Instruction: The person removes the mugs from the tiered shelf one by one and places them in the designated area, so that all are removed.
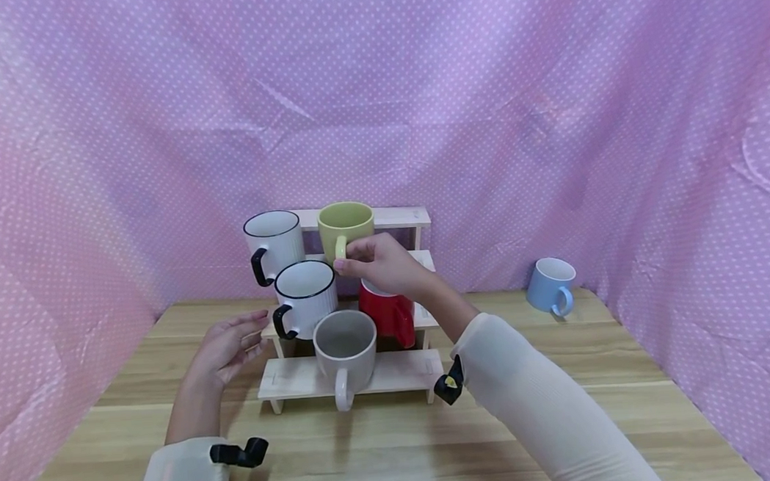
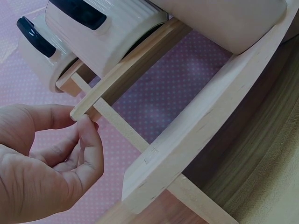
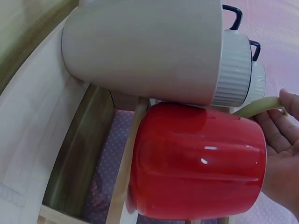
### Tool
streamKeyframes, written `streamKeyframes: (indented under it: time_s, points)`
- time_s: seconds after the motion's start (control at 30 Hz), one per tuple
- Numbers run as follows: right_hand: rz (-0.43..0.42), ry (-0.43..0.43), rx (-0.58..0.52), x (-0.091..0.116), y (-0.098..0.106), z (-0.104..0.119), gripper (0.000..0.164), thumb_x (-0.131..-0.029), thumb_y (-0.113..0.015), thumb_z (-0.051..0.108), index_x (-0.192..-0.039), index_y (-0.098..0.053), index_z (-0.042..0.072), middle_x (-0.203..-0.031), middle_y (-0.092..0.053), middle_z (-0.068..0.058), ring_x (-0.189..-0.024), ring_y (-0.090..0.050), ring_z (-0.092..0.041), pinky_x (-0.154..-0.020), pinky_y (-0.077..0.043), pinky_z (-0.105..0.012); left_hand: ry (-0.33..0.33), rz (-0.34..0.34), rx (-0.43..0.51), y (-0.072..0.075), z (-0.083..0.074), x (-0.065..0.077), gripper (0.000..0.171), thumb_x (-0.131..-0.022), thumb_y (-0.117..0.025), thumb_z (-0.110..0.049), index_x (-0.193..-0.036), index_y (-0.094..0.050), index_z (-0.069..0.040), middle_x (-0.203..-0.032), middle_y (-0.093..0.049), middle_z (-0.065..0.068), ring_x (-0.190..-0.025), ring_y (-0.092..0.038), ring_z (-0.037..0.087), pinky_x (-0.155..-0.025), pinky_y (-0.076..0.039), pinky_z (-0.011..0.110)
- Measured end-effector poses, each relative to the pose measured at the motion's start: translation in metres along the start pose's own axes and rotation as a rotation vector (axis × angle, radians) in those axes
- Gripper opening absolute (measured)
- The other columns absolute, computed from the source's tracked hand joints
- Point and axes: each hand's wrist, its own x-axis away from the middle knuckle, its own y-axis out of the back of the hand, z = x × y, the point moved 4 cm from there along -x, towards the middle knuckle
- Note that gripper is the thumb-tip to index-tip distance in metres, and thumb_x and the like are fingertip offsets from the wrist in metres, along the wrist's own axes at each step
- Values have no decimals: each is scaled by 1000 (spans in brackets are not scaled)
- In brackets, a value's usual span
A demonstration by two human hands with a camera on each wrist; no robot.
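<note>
On the tiered pale-wood shelf (image 1: 287, 379), a plain yellow ceramic mug (image 1: 346, 228) is at about the third step up, just right of a ribbed white mug w/ black rim & handle (image 1: 281, 248). Its base is hidden, so can't tell if it's resting or lifted. The R hand (image 1: 389, 266) pinches the yellow handle (image 1: 340, 247) btwn thumb & fingers; the L hand (image 1: 229, 346) lightly pinches a step's end, prob. steadying the frame.

Best handled slow & level, b/c a handle-only pinch cd let the body tip; an extra fingertip against its side wd help. Main hazard: the R wrist (image 1: 445, 304) reaches across above the glossy red mug (image 1: 384, 312), so elbow high is safer. The 2nd black-rimmed white mug (image 1: 311, 304), one step below its twin, and the rounded beige mug (image 1: 345, 353) on the lowest step are also near, so any fwd drift cd knock them. The L hand shd brace, not tug: the shelf looks light & might slide on the wood-grain desk (image 1: 398, 453).
</note>
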Motion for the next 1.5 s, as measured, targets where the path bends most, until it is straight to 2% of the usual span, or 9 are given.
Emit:
streamKeyframes:
  time_s: [0.2, 0.37, 0.47, 0.67, 0.73, 0.9, 1.0, 1.33, 1.5]
  points:
    - [15, -16, -54, -1, -1, 0, 16, -100, -70, 19, -104, -74, 4, -98, -70, -9, -96, -61, -24, -87, -52, -31, -1, -1, 10, 0, 0, -1, 33, -103, -61, -6, -135, -60, 2, -105, -66, -6, -92, -63, 8, -80, -58, 21]
    - [38, -26, -103, 0, -3, -1, 17, -101, -67, 17, -107, -71, 2, -104, -71, -15, -99, -70, -35, -94, -55, -34, 9, -5, 8, 0, 0, -1, 46, -102, -63, -7, -144, -49, 7, -107, -65, -7, -93, -63, 8, -82, -58, 21]
    - [43, -43, -161, 0, -4, -2, 17, -101, -67, 15, -108, -69, -1, -107, -70, -16, -102, -71, -34, -98, -56, -35, 10, -7, 2, 1, 0, -1, 50, -102, -63, -8, -146, -47, 8, -108, -65, -7, -94, -63, 8, -82, -58, 21]
    - [20, -68, -263, 0, -4, -3, 20, -103, -64, 17, -109, -66, -3, -114, -66, -17, -106, -70, -35, -99, -56, -38, 5, -5, 15, 1, 0, 0, 24, -102, -64, -7, -125, -68, -5, -107, -66, -6, -94, -63, 8, -80, -58, 21]
    - [-1, -71, -276, 1, -4, -3, 22, -104, -62, 20, -109, -67, -1, -114, -65, -16, -107, -69, -34, -99, -56, -39, 4, -4, 15, 0, 0, 0, 22, -102, -64, -7, -123, -69, -6, -107, -65, -6, -94, -63, 8, -80, -58, 21]
    - [-62, -61, -325, 1, -5, -2, 24, -105, -61, 21, -105, -68, -2, -108, -66, -15, -108, -65, -28, -94, -59, -39, 7, -7, 5, -1, 0, 0, 44, -103, -62, -7, -143, -51, 7, -110, -63, -6, -96, -61, 10, -80, -58, 20]
    - [-110, -60, -356, 1, -6, -2, 23, -104, -64, 20, -101, -68, -2, -105, -67, -14, -107, -64, -26, -90, -61, -37, 12, -11, 8, -1, 0, 1, 47, -103, -61, -7, -145, -47, 8, -111, -62, -6, -96, -60, 10, -80, -58, 19]
    - [-215, -13, -394, 8, -5, -4, 25, -105, -61, 19, -110, -67, -5, -103, -65, -16, -107, -64, -27, -92, -60, -42, 18, -16, 16, 0, 0, -1, 33, -102, -63, -7, -134, -61, 0, -114, -62, -4, -94, -61, 9, -79, -58, 20]
    - [-245, 2, -403, 10, -4, -6, 27, -104, -62, 20, -110, -67, -6, -102, -65, -17, -105, -65, -28, -92, -60, -43, 15, -4, 28, 0, 0, -2, 16, -102, -62, -6, -112, -73, -13, -112, -62, -5, -94, -61, 10, -79, -58, 20]
